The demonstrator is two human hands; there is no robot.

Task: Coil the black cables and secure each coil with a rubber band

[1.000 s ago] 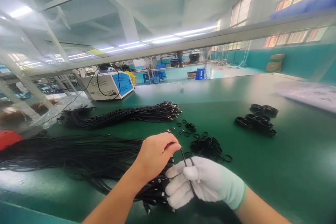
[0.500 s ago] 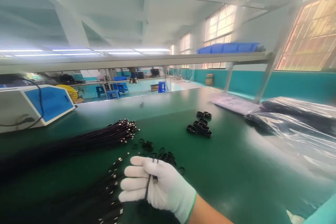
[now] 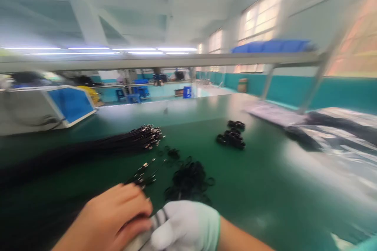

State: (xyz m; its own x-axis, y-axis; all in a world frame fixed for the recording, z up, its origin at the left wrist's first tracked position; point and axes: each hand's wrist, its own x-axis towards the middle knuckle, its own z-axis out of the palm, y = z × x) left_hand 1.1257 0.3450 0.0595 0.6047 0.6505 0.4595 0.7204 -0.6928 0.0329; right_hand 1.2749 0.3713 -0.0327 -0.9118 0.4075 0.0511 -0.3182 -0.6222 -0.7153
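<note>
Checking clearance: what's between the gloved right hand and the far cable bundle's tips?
Head view: a pile of black rings, then a smaller clump of them.

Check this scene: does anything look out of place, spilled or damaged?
Mildly odd: thin black rings lie in a loose, untidy heap on the shiny green tabletop, as if spilled. Only the right hand wears a white fabric glove; the left hand is bare. No damage shows, though blur hides detail.

head-worn camera | forward, downward — along green table [image 3: 273,180] | left hand [image 3: 110,217], right hand [image 3: 188,223] close below
</note>
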